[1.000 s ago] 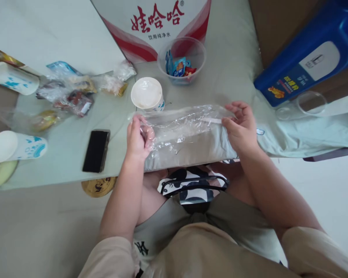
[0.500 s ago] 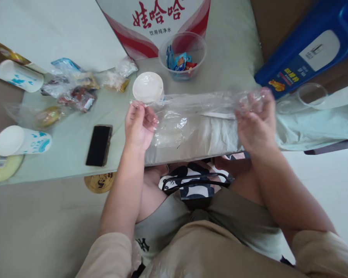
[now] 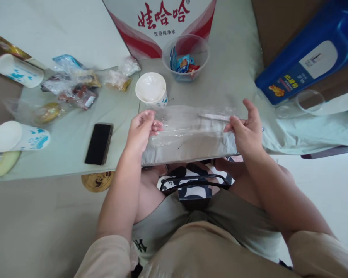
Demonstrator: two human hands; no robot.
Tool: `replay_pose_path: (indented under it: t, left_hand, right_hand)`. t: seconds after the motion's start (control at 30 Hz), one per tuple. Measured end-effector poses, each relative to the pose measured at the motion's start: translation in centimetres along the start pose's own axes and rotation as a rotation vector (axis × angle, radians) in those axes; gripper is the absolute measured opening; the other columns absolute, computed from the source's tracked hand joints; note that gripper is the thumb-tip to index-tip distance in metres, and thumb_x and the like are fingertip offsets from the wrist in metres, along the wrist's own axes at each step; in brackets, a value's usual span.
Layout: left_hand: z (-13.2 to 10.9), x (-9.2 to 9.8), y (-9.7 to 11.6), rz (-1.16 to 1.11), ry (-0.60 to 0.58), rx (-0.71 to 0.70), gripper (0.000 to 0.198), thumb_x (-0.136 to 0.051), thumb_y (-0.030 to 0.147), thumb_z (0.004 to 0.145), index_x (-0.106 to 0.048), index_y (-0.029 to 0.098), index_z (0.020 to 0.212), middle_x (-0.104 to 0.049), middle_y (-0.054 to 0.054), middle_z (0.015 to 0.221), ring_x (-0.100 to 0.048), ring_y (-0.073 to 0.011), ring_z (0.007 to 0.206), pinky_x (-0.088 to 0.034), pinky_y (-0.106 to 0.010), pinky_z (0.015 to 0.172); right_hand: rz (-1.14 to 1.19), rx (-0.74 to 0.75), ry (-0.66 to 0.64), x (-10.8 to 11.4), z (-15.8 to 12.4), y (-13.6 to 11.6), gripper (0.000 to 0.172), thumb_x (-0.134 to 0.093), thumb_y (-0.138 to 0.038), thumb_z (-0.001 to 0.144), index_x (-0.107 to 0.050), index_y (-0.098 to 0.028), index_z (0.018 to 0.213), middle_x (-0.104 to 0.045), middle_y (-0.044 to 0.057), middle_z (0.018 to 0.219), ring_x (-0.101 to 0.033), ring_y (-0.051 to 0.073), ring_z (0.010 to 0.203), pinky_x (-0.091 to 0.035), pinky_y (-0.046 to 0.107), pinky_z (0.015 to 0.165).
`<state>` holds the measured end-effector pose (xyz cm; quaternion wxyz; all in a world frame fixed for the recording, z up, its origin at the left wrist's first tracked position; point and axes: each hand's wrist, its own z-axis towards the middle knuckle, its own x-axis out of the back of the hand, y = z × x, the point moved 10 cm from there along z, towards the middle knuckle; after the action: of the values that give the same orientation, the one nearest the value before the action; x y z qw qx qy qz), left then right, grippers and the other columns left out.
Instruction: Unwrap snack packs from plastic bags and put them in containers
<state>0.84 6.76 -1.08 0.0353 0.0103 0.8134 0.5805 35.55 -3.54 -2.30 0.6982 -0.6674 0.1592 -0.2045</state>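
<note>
Clear plastic film (image 3: 181, 121) is spread between two hands at the front of a cloth-covered table (image 3: 232, 50), its left end pinched by the left hand (image 3: 142, 129). A slim white strip (image 3: 214, 116) is gripped between thumb and fingers of the right hand (image 3: 247, 129), index finger raised. A paper cup (image 3: 151, 88) is seen just behind the film, flanked by a smartphone (image 3: 99, 143).

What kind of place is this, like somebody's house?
Maybe, though it could be a dorm or break room. It's indoors, at a covered table with paper cups, a phone and a clear bowl of small wrapped packets.
</note>
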Motion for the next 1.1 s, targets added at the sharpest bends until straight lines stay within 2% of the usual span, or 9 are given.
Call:
replay_pose_path:
  t: [0.13,0.27,0.5,0.6,0.7,0.83,0.93,1.03,1.1]
  left_hand:
    - [-0.7,-0.1,-0.5,0.081,-0.088,0.024,0.056,-0.091,0.03,0.075,-0.062,0.02,0.121,-0.076,0.0,0.073,-0.077,-0.0166,0.065,-0.055,-0.018,0.053]
    - [-1.1,0.3,0.4,0.085,-0.057,-0.071,0.071,-0.089,0.022,0.071,-0.058,0.023,0.134,-0.077,0.002,0.073,-0.075,-0.0155,0.061,-0.054,-0.018,0.053]
    - [-1.4,0.6,2.5,0.096,-0.006,-0.283,0.034,-0.084,0.031,0.074,-0.072,0.019,0.102,-0.078,-0.003,0.083,-0.074,-0.0146,0.07,-0.058,-0.022,0.061]
    - [-1.3,0.4,2.6,0.192,-0.026,-0.338,0.04,-0.086,0.021,0.064,-0.075,0.018,0.102,-0.078,-0.005,0.094,-0.074,-0.0155,0.081,-0.06,-0.025,0.072]
    - [-1.3,0.5,2.9,0.363,0.011,-0.402,0.036,-0.083,0.018,0.066,-0.078,0.018,0.102,-0.075,-0.001,0.086,-0.07,-0.0146,0.078,-0.058,-0.026,0.073]
    - [-1.9,0.3,4.2,0.487,0.049,-0.554,0.012,-0.076,0.022,0.077,-0.082,0.021,0.088,-0.069,-0.001,0.079,-0.062,-0.0132,0.071,-0.052,-0.026,0.07]
    - [-2.0,0.6,4.9,0.476,0.083,-0.605,0.002,-0.08,0.021,0.076,-0.079,0.022,0.077,-0.066,-0.003,0.085,-0.06,-0.016,0.078,-0.052,-0.028,0.072]
    - [-1.9,1.1,5.0,0.418,0.089,-0.622,0.014,-0.086,0.022,0.07,-0.072,0.022,0.071,-0.067,-0.005,0.101,-0.065,-0.0223,0.103,-0.056,-0.035,0.092]
    - [-1.8,0.9,4.6,0.326,0.029,-0.613,0.022,-0.087,0.031,0.072,-0.067,0.022,0.072,-0.069,-0.006,0.106,-0.067,-0.025,0.115,-0.055,-0.04,0.104]
  right_hand:
    - [-0.034,0.037,0.02,0.7,0.1,-1.0,0.036,-0.074,-0.047,0.092,-0.062,-0.03,0.122,-0.078,0.001,0.086,-0.065,0.015,0.053,-0.059,0.033,0.055]
    - [-0.059,0.064,0.032,1.0,0.0,-2.3,0.026,-0.073,-0.049,0.093,-0.067,-0.026,0.104,-0.078,0.002,0.085,-0.064,0.013,0.051,-0.056,0.029,0.051]
    - [-0.096,0.102,0.07,1.8,-0.1,-2.9,0.011,-0.072,-0.036,0.093,-0.073,-0.025,0.096,-0.08,0.003,0.099,-0.063,0.01,0.053,-0.055,0.028,0.053]
    - [-0.128,0.182,0.045,2.0,0.1,-3.2,0.019,-0.074,-0.031,0.089,-0.074,-0.027,0.108,-0.079,0.004,0.106,-0.072,0.016,0.072,-0.061,0.034,0.07]
    - [-0.246,0.259,0.014,1.9,0.2,-3.6,0.031,-0.075,-0.026,0.085,-0.074,-0.028,0.116,-0.075,0.003,0.098,-0.072,0.02,0.085,-0.061,0.042,0.088]
    - [-0.47,0.299,0.065,2.1,0.1,-4.5,0.012,-0.073,-0.027,0.086,-0.077,-0.027,0.097,-0.064,0.002,0.083,-0.064,0.021,0.082,-0.059,0.046,0.091]
    - [-0.487,0.364,0.115,2.3,-0.2,-5.9,0.005,-0.072,-0.031,0.087,-0.075,-0.028,0.088,-0.059,0.006,0.093,-0.063,0.026,0.096,-0.055,0.053,0.1]
    - [-0.416,0.439,0.074,2.0,-0.5,-6.8,0.004,-0.072,-0.032,0.088,-0.071,-0.029,0.086,-0.062,0.008,0.111,-0.06,0.033,0.124,-0.045,0.062,0.115]
    - [-0.378,0.475,0.015,1.6,-0.8,-7.0,0.006,-0.07,-0.031,0.088,-0.067,-0.028,0.084,-0.068,0.006,0.104,-0.063,0.034,0.128,-0.041,0.065,0.119]
